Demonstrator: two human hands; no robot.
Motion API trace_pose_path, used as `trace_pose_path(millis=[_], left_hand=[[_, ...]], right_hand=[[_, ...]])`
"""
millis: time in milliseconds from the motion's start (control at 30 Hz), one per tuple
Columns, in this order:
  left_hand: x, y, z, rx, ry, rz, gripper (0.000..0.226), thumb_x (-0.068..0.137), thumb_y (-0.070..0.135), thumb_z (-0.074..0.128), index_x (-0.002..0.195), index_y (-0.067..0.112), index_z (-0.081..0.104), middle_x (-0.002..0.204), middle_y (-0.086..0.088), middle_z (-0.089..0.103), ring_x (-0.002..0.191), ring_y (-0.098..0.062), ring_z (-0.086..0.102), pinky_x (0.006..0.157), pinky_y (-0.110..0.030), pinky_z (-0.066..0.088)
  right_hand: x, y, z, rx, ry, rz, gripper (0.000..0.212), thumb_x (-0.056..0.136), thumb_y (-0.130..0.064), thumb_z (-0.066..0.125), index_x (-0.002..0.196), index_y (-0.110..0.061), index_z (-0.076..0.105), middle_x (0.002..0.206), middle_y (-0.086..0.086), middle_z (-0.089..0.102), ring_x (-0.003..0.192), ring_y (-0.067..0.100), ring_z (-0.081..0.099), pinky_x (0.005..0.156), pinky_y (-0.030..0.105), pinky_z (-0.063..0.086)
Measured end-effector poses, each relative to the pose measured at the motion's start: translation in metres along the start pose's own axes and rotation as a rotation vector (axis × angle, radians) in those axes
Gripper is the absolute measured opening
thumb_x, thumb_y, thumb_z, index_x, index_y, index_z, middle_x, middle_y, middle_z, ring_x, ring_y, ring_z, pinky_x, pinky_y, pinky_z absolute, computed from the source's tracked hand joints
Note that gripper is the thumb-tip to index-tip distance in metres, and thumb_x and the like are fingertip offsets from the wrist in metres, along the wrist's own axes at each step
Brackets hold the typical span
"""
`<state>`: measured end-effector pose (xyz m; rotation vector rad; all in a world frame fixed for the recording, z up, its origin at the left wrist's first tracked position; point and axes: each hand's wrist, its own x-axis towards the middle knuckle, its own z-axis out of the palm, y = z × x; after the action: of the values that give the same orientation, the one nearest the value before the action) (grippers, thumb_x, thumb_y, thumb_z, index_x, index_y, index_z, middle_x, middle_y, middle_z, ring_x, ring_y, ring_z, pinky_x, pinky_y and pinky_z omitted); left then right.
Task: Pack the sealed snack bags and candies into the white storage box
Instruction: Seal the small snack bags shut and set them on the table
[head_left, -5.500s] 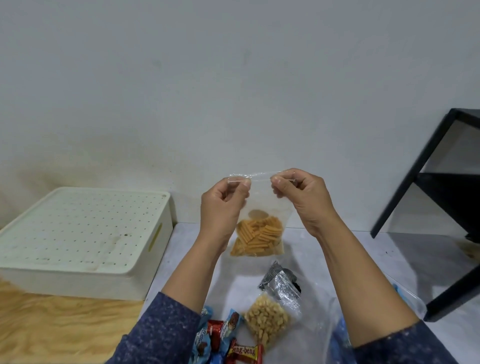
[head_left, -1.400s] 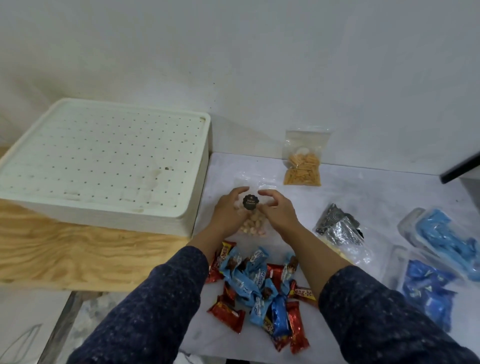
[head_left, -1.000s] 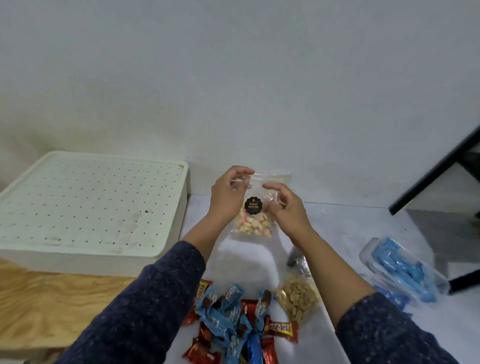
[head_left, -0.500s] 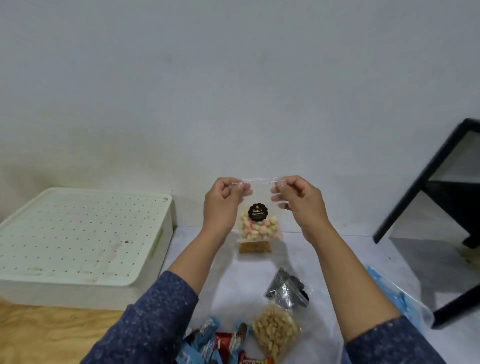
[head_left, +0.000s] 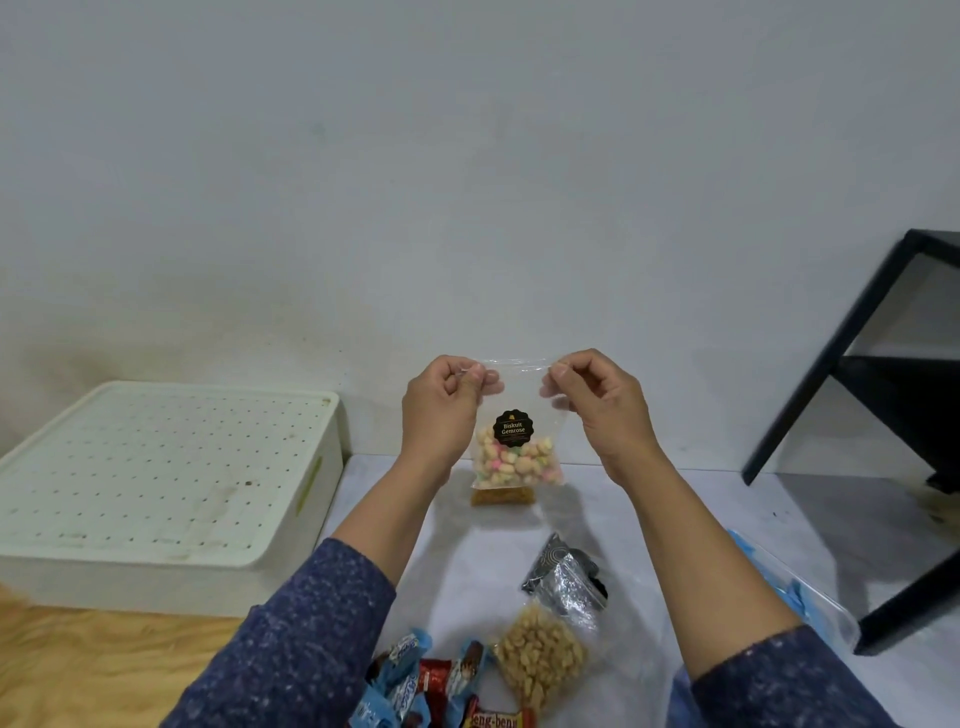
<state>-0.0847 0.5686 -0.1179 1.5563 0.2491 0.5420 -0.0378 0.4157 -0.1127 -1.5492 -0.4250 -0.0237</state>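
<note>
I hold a clear zip bag of pastel biscuits with a black round label up in front of me. My left hand pinches its top left corner and my right hand pinches its top right corner. The white storage box stands at the left with its perforated lid on. Behind the held bag, a bag of orange snack sticks leans by the wall, mostly hidden. A bag of peanuts and a pile of blue and red wrapped candies lie near the bottom edge.
A black and silver foil pouch lies on the white tabletop above the peanuts. Clear bags with blue contents lie at the right. A black metal rack stands at the far right. The box rests on a wooden surface.
Both hands picked the biscuit bag up from the table and raised it; my fingers now pinch the two top corners. The camera tilted upward.
</note>
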Motion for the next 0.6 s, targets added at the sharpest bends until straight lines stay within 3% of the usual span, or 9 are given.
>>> trace_pose_path(millis=[133,300,600], left_hand=[[-0.002,0.002,0.005,0.041,-0.015,0.014,0.016,0.095,0.013,0.052,0.081,0.020,0.057,0.076,0.006,0.071,0.073,0.000,0.070,0.077,-0.024,0.050],[-0.010,0.004,0.013,-0.031,-0.096,-0.029,0.012,0.093,0.014,0.057,0.083,0.021,0.059,0.082,0.006,0.071,0.072,0.001,0.070,0.073,-0.020,0.048],[-0.012,0.010,0.015,-0.007,-0.132,0.023,0.017,0.087,0.009,0.065,0.075,0.020,0.063,0.071,0.006,0.070,0.066,-0.003,0.068,0.070,-0.013,0.050]], right_hand=[[-0.003,-0.001,-0.002,-0.027,-0.017,-0.010,0.017,0.089,-0.003,0.059,0.077,-0.013,0.065,0.067,-0.007,0.067,0.063,0.004,0.061,0.063,0.016,0.050],[-0.004,-0.005,-0.005,-0.035,0.055,-0.046,0.021,0.087,-0.002,0.059,0.072,-0.016,0.063,0.067,0.002,0.063,0.060,0.006,0.056,0.065,0.014,0.049],[-0.009,-0.008,-0.007,0.010,0.011,-0.018,0.015,0.086,-0.002,0.064,0.076,-0.013,0.068,0.063,-0.007,0.069,0.059,0.004,0.060,0.063,0.014,0.049]])
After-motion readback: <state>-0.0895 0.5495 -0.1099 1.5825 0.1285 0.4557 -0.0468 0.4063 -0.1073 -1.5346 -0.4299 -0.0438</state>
